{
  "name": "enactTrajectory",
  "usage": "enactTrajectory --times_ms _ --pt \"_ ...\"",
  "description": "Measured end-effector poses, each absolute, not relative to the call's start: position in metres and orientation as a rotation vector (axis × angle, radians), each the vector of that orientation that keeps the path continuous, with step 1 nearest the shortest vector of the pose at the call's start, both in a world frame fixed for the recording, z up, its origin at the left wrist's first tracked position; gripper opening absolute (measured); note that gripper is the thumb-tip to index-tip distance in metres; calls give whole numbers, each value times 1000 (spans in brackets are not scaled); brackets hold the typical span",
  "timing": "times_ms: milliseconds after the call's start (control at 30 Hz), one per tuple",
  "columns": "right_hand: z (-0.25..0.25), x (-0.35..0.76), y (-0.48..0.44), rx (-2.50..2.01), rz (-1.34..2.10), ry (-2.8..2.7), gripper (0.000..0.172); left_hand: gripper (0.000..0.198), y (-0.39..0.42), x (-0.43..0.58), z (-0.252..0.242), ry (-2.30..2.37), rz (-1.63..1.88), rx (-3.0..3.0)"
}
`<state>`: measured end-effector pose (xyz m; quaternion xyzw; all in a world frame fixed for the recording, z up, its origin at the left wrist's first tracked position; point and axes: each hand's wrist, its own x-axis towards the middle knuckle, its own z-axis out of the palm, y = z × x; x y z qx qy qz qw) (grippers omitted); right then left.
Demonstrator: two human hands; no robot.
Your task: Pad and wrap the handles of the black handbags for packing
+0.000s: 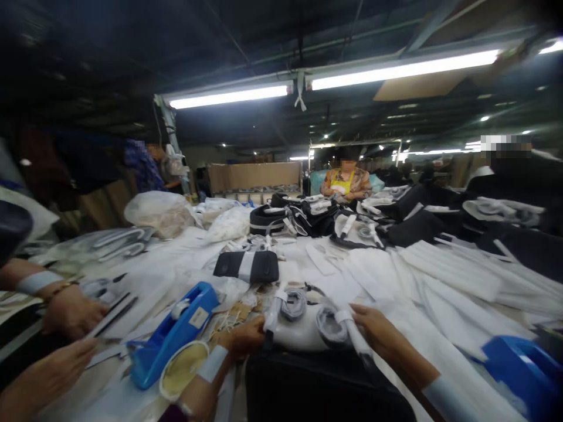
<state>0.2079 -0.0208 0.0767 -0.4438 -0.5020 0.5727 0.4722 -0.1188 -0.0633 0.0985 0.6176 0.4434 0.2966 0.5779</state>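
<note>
In front of me stands a black bag [321, 381], with white-wrapped handles and coiled, plastic-covered straps [294, 305] on its top. My left hand [247, 337] is closed at the left white-wrapped handle [275, 313], its fingertips against the wrapping. On the other side, my right hand [373, 328] pinches the edge of the right wrapped handle [352, 331]. Both wrists carry pale bands. Close to my left forearm are a blue tape dispenser [173, 334] and a round tub with yellowish contents [183, 369].
A co-worker's hands [73, 310] handle dark and white strips at the left. Beyond the bag lies a black folded pouch [246, 266] with a white band. White sheets [440, 287] spread to the right, near another blue dispenser [523, 369]. Black bags [316, 214] are heaped farther back.
</note>
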Motion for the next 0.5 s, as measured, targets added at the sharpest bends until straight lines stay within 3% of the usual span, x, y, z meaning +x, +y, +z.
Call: enactTrajectory --times_ms 100,300,500 --pt "81 204 -24 -1059 1604 -1154 21 33 -62 -123 90 984 738 1361" --pt "73 212 -27 -1094 1665 -1134 23 52 -65 -113 88 881 803 1296" --pt "53 226 -37 -1023 1850 -931 28 27 -70 -98 95 937 861 1291"
